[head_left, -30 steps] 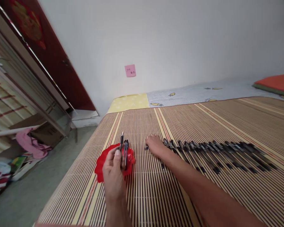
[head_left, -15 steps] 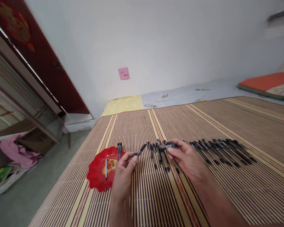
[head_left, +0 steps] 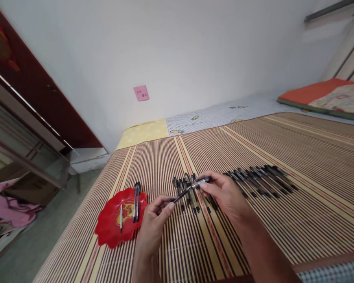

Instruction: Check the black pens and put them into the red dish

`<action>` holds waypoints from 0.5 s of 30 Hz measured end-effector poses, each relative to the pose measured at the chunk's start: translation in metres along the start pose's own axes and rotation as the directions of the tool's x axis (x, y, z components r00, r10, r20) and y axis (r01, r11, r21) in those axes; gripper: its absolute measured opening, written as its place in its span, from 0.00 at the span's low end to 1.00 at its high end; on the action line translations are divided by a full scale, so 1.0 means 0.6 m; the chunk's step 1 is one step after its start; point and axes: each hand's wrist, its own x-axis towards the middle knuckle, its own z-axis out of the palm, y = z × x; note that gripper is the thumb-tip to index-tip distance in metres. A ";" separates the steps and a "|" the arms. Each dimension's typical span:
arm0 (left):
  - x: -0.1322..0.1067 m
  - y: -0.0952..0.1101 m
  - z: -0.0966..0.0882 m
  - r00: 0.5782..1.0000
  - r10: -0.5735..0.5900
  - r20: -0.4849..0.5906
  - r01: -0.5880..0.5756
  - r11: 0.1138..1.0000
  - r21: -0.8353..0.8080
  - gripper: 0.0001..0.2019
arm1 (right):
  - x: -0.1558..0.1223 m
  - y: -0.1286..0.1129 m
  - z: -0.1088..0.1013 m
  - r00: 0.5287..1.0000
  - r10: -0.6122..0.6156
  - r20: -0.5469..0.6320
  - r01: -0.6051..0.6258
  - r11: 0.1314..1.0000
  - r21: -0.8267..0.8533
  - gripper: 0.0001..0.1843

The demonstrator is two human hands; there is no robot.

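Observation:
My left hand (head_left: 155, 226) and my right hand (head_left: 224, 192) both pinch one black pen (head_left: 191, 187), held level just above the striped bamboo mat (head_left: 283, 220). The left fingers grip its dark tip end, the right fingers its clear barrel end. Directly behind the pen lies a long row of black pens (head_left: 253, 181), side by side on the mat. Left of my left hand sits a red scalloped dish (head_left: 106, 232) holding two black pen parts (head_left: 136, 200) and a thin refill (head_left: 121, 216).
The mat covers a bed whose left edge drops to a grey floor (head_left: 23, 259) with pink cloth and clutter. A white wall with a pink sticky note (head_left: 141, 93) is behind. An orange pillow (head_left: 318, 94) lies at the far right.
My left hand left the red dish, where pen parts now lie, and my right hand lifted a pen from the row. Both hands now meet on that pen. The view has panned right.

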 end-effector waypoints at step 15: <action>-0.006 0.008 -0.008 1.000 0.012 0.001 -0.012 0.999 0.033 0.07 | -0.014 -0.047 -0.005 0.997 -0.064 0.032 0.069 0.976 -0.205 0.08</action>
